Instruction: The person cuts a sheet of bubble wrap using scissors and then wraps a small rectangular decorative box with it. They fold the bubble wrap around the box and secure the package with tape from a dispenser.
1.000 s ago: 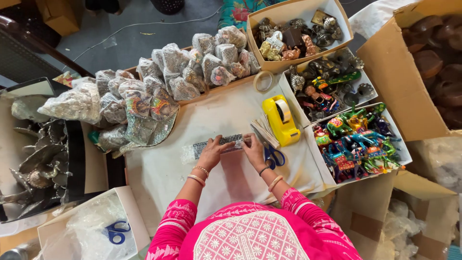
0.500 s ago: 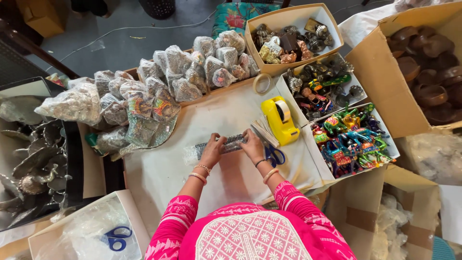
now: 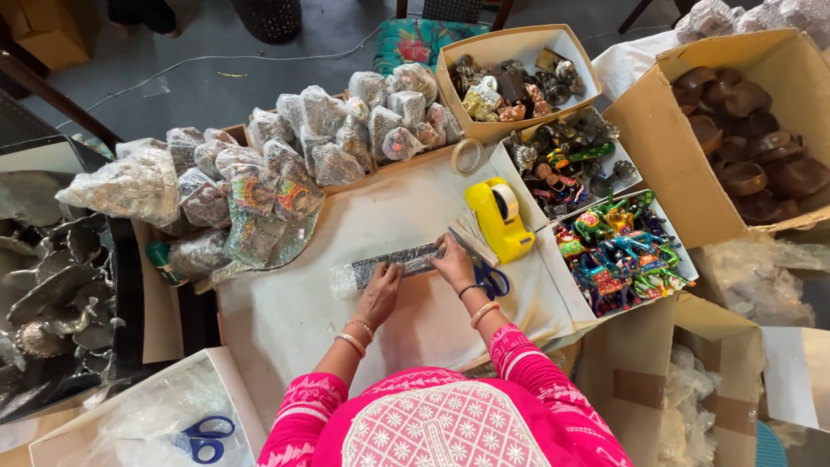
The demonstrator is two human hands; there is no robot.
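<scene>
- Head view, the step in hand: a long narrow item in clear bubble wrap (image 3: 393, 261) lies across the white-covered desk (image 3: 303, 311), and both hands are on it. It looks like the wrap is being rolled or pressed closed around the piece.
- Left hand (image 3: 380, 290): palm down, fingers spread flat over the middle of the wrapped item, pressing it to the desk rather than clenching; the forearm runs back toward the pink-sleeved body, bangles at the wrist.
- Right hand (image 3: 453, 262): at the item's right end, fingers curled onto the wrap, pinching or tucking its edge; the exact grip is hidden under the fingers.
- What the next move calls for, as a judgement: the wrap needs fixing shut, so one hand would have to keep it from unrolling while the other is freed. The yellow tape dispenser (image 3: 498, 218) sits just beyond the right hand, and the blue-handled scissors (image 3: 491, 280) lie touching-close to its wrist.
- Around the hands: a stack of paper strips (image 3: 474, 236) just past the right fingers; a heap of already bagged pieces (image 3: 285, 160) beyond the left hand; a tray of painted animal figures (image 3: 624, 251) well to the right; a loose tape roll (image 3: 469, 154) farther ahead.
</scene>
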